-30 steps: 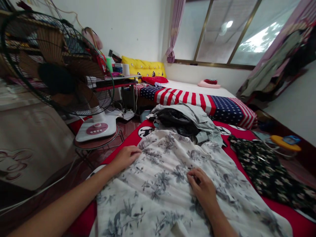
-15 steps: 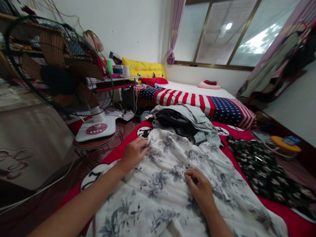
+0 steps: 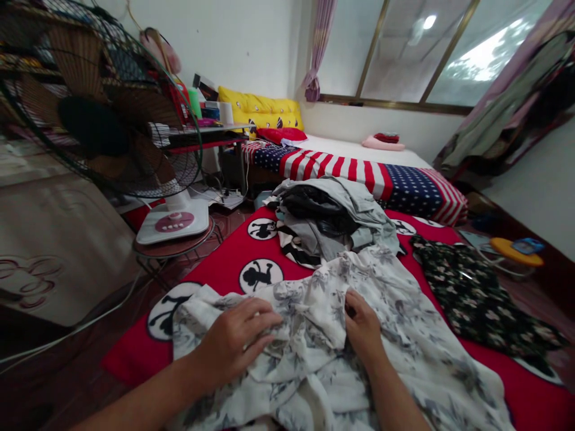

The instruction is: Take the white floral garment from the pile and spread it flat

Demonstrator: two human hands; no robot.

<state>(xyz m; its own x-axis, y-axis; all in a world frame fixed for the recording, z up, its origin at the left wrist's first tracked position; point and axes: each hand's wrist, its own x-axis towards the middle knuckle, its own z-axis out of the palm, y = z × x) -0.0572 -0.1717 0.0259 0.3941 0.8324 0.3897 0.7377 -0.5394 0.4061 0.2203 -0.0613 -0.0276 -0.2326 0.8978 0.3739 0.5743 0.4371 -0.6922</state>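
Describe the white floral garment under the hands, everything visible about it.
The white floral garment is a thin, soft-looking cloth printed with grey-blue flowers and leaves. It lies crumpled and bunched on the red mat, spreading toward the lower right edge of the view. The left hand presses on a gathered fold at its left side; the right hand grips a raised fold near the middle. Its far edge touches the pile of grey and black clothes.
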